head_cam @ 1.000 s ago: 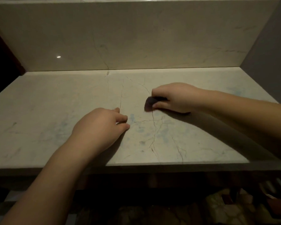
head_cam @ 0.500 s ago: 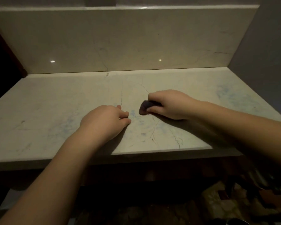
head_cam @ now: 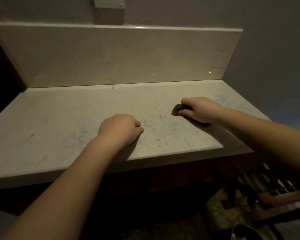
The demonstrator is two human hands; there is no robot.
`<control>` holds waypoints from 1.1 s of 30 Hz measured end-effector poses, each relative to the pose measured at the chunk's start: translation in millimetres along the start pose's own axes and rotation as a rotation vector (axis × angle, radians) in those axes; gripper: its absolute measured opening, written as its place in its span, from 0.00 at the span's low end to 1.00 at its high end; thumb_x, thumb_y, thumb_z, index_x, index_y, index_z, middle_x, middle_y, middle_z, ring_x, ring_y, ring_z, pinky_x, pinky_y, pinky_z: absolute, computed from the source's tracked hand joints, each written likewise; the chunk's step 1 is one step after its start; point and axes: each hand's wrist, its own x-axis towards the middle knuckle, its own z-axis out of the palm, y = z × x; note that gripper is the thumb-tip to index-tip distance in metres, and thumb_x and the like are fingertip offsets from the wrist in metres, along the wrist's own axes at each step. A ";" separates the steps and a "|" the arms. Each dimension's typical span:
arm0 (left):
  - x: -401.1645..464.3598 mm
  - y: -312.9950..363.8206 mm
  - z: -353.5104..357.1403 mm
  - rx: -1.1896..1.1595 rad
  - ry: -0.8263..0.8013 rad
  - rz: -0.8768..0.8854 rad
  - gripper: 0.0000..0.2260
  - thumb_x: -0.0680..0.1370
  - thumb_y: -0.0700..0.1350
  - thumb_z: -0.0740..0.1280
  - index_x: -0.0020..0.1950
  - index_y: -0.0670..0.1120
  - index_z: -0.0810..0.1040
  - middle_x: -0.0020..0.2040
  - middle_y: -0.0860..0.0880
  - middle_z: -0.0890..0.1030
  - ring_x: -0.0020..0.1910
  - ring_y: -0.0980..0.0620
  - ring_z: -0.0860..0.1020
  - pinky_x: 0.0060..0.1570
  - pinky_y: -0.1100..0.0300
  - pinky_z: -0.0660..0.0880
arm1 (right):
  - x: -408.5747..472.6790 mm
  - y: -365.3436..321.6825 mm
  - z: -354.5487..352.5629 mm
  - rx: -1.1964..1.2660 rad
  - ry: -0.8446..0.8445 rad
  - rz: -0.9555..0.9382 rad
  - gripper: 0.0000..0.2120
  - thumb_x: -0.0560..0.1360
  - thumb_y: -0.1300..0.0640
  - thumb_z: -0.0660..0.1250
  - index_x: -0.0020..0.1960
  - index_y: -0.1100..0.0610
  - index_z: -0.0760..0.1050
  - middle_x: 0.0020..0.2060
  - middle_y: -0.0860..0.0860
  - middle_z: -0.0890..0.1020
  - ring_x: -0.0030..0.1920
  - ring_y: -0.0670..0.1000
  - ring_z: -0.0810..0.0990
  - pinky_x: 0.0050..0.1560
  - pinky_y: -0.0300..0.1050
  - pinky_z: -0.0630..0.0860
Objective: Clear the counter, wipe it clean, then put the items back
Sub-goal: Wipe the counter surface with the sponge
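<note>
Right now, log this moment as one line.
stage: wiping | right hand: gripping small dark cloth on pale cracked marble counter | left hand: fisted, resting on counter

Home kitchen indicated: marble counter (head_cam: 59,129) with matching backsplash (head_cam: 121,56), wall socket (head_cam: 109,2) far above, knife block (head_cam: 274,189) seen near right below.

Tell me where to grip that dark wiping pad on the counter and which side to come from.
The wiping pad lies flat on the counter, and the right hand is closed on its right end. Only the left end shows, so that is the part free to grip. Come from above and the left, probably pinching its edges, since it sits low against the stone.
</note>
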 end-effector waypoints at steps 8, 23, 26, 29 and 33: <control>3.6 -4.0 3.0 0.010 0.018 0.035 0.15 0.81 0.57 0.56 0.60 0.55 0.79 0.67 0.50 0.76 0.59 0.46 0.76 0.53 0.53 0.72 | -103.4 -36.1 6.4 0.082 -0.064 -0.229 0.11 0.77 0.47 0.64 0.44 0.53 0.68 0.36 0.44 0.70 0.36 0.45 0.68 0.36 0.43 0.60; 4.0 -9.3 2.8 -0.036 0.009 0.058 0.17 0.80 0.58 0.58 0.64 0.56 0.78 0.68 0.51 0.75 0.64 0.45 0.73 0.60 0.50 0.73 | -113.2 -22.0 6.7 0.068 -0.031 -0.064 0.09 0.77 0.48 0.63 0.42 0.49 0.65 0.34 0.41 0.68 0.36 0.45 0.69 0.34 0.41 0.63; 6.0 -9.4 2.1 -0.033 -0.003 0.055 0.15 0.80 0.58 0.58 0.61 0.57 0.79 0.65 0.51 0.77 0.61 0.46 0.74 0.56 0.51 0.74 | -111.1 -15.0 5.1 0.085 -0.085 -0.078 0.10 0.77 0.48 0.63 0.40 0.45 0.63 0.34 0.40 0.68 0.35 0.40 0.68 0.34 0.36 0.63; 7.6 -5.2 -2.4 -0.049 -0.004 0.030 0.14 0.79 0.59 0.60 0.51 0.55 0.83 0.52 0.52 0.81 0.50 0.50 0.77 0.43 0.56 0.73 | -67.2 1.8 3.2 0.045 -0.020 0.032 0.07 0.78 0.46 0.62 0.47 0.49 0.70 0.38 0.43 0.73 0.40 0.47 0.73 0.39 0.44 0.67; 7.9 5.4 -7.5 -0.071 -0.004 -0.046 0.14 0.77 0.59 0.63 0.44 0.52 0.84 0.41 0.53 0.81 0.41 0.52 0.77 0.37 0.58 0.72 | -6.2 30.8 3.7 0.040 0.045 0.150 0.09 0.79 0.46 0.60 0.48 0.52 0.69 0.40 0.48 0.74 0.45 0.55 0.76 0.40 0.47 0.66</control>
